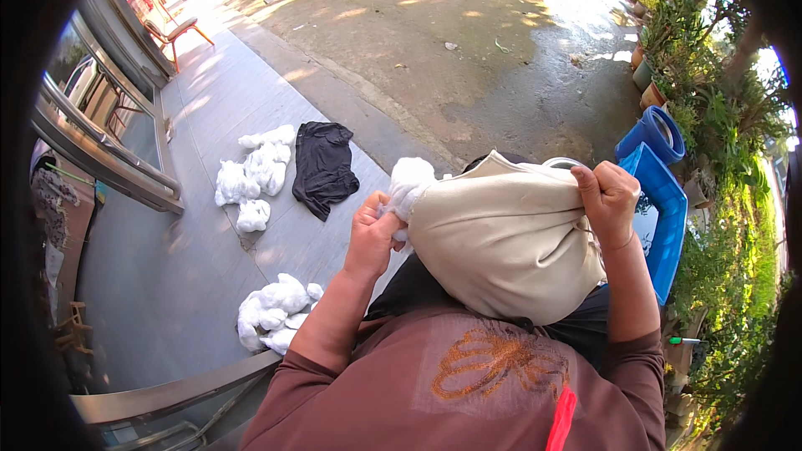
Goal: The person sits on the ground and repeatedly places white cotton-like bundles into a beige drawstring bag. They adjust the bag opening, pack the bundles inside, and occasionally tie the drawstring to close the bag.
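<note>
A cream fabric cover [501, 232], bulging and creased, rests on my lap. My right hand [609, 203] grips its upper right edge between thumb and curled fingers. White fluffy stuffing [411, 183] shows at the cover's left end, and my left hand [374, 228] pinches that stuffing there. Whether more stuffing fills the cover is hidden by the fabric. Farther left on the tiled floor lie white stuffing clumps [257, 172] beside a dark folded cloth [324, 169]. Another white heap [279, 313] sits near my left forearm.
A blue plastic basin [667, 225] and a blue bucket [651, 134] stand at the right, by potted plants [651, 94]. A glass door [113, 131] with a metal frame stands open at left. Beyond it is an orange-legged chair [178, 34]. Wet concrete [539, 100] spreads ahead.
</note>
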A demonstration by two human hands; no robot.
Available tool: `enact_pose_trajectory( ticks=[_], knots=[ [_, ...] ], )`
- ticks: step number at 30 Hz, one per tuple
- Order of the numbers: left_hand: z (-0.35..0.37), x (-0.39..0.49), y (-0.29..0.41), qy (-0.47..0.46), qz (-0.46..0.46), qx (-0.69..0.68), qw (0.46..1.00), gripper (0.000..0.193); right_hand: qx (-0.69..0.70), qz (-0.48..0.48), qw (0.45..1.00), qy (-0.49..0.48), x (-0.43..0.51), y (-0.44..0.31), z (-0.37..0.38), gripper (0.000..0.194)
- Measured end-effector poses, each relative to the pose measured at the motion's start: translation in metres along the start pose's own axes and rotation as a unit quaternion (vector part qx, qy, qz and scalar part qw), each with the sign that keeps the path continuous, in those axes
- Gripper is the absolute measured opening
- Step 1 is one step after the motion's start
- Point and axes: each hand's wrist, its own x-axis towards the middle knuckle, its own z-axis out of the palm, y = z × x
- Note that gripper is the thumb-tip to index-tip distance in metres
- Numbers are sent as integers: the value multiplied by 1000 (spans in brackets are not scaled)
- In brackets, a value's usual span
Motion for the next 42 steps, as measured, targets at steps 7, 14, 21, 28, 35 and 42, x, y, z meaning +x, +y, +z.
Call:
enact_pose_trajectory(
  ticks=[7,14,21,28,35,42],
  knots=[
    [0,-6,19,49,13,218,975,34,219,234,946,-44,-44,-16,-20,67],
    [37,-25,60,-44,130,346,928,38,59,101,985,-126,-90,-49,-14,94],
    [88,-64,171,-276,325,154,892,21,152,195,968,-40,-117,-55,10,55],
    [180,-123,217,-478,455,-107,744,6,136,181,974,10,-132,-44,22,54],
    [185,-102,218,-626,327,-74,703,14,129,200,971,-12,-140,-38,19,61],
    [211,-121,199,-469,323,-135,811,12,146,197,969,-11,-143,-32,17,69]
  ],
)
